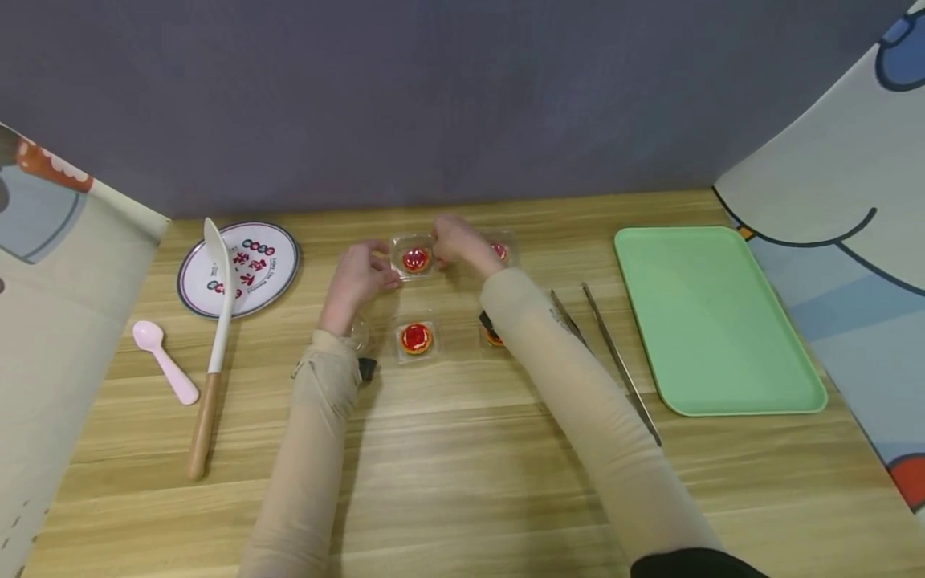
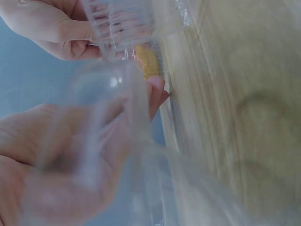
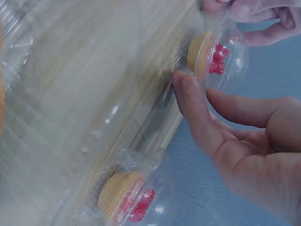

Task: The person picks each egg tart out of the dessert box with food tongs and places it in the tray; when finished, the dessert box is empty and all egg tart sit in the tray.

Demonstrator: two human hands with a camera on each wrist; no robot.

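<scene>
Near the back of the table, in the head view, a small tart with a shiny red topping (image 1: 415, 259) sits inside a clear plastic dome box (image 3: 235, 70). My left hand (image 1: 357, 277) pinches the left side of this box. At its right edge my right hand (image 1: 457, 239) has thumb and fingertips on the rim, as the right wrist view shows. A second boxed tart (image 1: 500, 250) stands just right of the right hand, partly behind it. Another boxed tart (image 1: 416, 338) lies in front. The right sleeve partly hides one more tart (image 1: 495, 340). Clear plastic (image 2: 94, 141) blurs much of the left wrist view.
A clear container (image 1: 359, 331) shows beside the left wrist. To the left lie a printed plate (image 1: 263, 281), a long wooden-handled spoon (image 1: 220, 337) across it and a pink spoon (image 1: 165, 361). Metal tongs (image 1: 621, 365) and a green tray (image 1: 723, 321) are on the right.
</scene>
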